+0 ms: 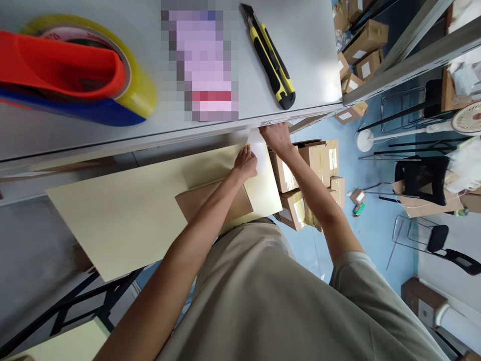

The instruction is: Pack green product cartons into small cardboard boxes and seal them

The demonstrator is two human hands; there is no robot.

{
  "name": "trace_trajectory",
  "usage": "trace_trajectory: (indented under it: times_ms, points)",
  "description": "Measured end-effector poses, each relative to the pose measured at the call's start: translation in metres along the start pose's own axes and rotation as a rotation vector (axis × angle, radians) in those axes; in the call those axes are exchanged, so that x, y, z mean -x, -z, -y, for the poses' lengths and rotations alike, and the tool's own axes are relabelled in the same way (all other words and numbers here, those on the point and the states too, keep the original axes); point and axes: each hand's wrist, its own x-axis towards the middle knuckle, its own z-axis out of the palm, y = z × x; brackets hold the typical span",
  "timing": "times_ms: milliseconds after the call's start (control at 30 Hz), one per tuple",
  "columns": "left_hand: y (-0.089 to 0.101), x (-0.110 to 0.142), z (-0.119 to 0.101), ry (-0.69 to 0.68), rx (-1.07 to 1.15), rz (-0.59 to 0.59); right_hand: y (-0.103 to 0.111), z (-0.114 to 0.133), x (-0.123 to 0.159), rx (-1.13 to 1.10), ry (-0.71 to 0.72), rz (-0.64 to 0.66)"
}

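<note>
**White sheet (263, 156) at the table's (112, 215) far right corner**

My left hand (246, 163) is bunched narrow at the sheet's left side; whether it pinches I can't tell. My right hand (276, 137) has its fingertips hidden at the sheet's far end, grip unclear. A brown carton (240, 203) lies near the front edge.

Shelf (315, 30): smooth, soft sheen toward its right edge. Utility knife (268, 60): moulded plastic body, metal blade. Tape roll (143, 87): glossy plastic film. Tape dispenser (33, 56): smooth hard plastic. Bench (120, 215): smooth, near-matt. On it: matt cardboard (239, 201), smooth paper sheet (258, 156). T-shirt (244, 286): matt cloth. Floor (347, 138): smooth, faint gloss.
</note>
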Motion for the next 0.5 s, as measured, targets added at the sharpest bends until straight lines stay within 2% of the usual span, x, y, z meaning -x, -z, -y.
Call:
trace_trajectory:
  times_ms: [200,267,333,500]
  points:
    - [-0.003,-0.003,0.003,0.016,0.015,-0.003,0.003,-0.017,0.039,-0.082,-0.279,-0.115]
    - [-0.008,-0.003,0.004,0.004,0.03,-0.029,-0.001,-0.015,0.047,-0.127,-0.248,-0.117]
    - [-0.013,-0.003,0.003,-0.001,0.038,-0.052,-0.006,-0.007,0.046,-0.171,-0.147,-0.096]
    - [-0.014,-0.003,0.004,0.036,0.011,-0.008,-0.01,0.015,0.016,-0.207,0.055,0.039]
